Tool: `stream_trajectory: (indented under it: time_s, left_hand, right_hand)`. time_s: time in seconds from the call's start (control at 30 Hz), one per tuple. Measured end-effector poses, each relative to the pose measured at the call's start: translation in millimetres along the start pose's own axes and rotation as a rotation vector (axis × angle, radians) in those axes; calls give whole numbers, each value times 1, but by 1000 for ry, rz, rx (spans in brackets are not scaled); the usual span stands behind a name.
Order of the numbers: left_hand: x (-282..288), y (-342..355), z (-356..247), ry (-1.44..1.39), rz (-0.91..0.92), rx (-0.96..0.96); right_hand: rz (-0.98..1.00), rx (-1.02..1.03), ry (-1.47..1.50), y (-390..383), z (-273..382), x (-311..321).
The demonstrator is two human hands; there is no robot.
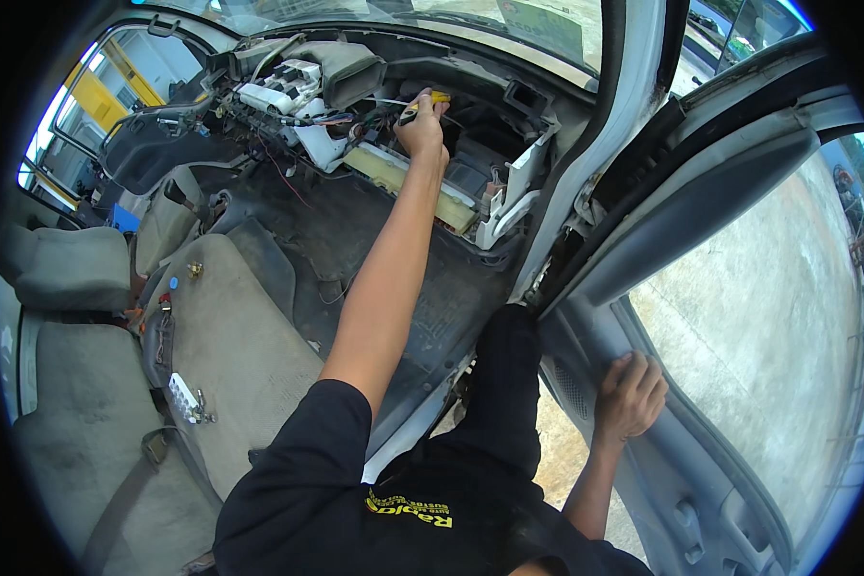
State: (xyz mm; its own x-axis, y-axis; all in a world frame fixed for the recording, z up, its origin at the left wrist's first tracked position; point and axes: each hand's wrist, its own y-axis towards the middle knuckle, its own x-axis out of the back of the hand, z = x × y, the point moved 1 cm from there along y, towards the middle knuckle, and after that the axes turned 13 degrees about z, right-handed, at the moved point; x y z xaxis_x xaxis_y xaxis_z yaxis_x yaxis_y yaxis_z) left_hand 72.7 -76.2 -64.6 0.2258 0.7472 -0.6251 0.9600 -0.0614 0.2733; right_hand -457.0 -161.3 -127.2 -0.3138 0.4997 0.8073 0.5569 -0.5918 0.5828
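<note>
My left hand (pixel 420 134) reaches far forward into the stripped dashboard (pixel 350 72). Its fingers are closed round a yellow-and-black hand tool (pixel 440 97), whose exact kind is partly hidden by the hand. Just below that hand runs a long cream-coloured plastic housing (pixel 384 171) along the dashboard's lower opening. A white bracket (pixel 520 178) stands at the opening's right end. My right hand (pixel 632 396) is curled over the upper edge of the open vehicle door (pixel 730 461), gripping it beside the window.
Loose wires and connectors (pixel 341 120) hang left of the opening. On the grey seat (pixel 235 355) lie a white plastic part (pixel 183 396) and a small brass-coloured fitting (pixel 195 270). A seat belt (pixel 125 499) crosses the lower left. The windscreen pillar (pixel 586 163) stands right of the dashboard.
</note>
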Motion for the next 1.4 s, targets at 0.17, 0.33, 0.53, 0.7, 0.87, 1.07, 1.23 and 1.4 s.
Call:
stream_trajectory:
  time_s: [0.17, 0.33, 0.53, 0.7, 0.87, 1.07, 1.23, 1.4]
  left_hand:
    - [16, -69, -32, 86, 257, 203]
    - [4, -52, -78, 107, 216, -120]
    - [-49, 2, -114, 706, 513, -116]
    - [-69, 53, -164, 923, 490, -169]
    - [-92, 45, -118, 1100, 821, -190]
    - [-110, 83, -129, 1629, 594, -272]
    - [-118, 81, -117, 1535, 805, -135]
    - [-109, 92, -126, 1604, 632, -301]
  right_hand:
    - [1, 5, 1, 1, 1, 0]
    - [17, 3, 7, -1, -1, 3]
    - [-10, 13, -31, 0, 0, 3]
    - [-48, 11, -34, 3, 1, 6]
    - [-44, 22, -21, 3, 2, 9]
    - [-68, 15, -23, 3, 2, 9]
    - [-32, 15, 6, 2, 1, 9]
    - [-77, 18, -20, 3, 0, 8]
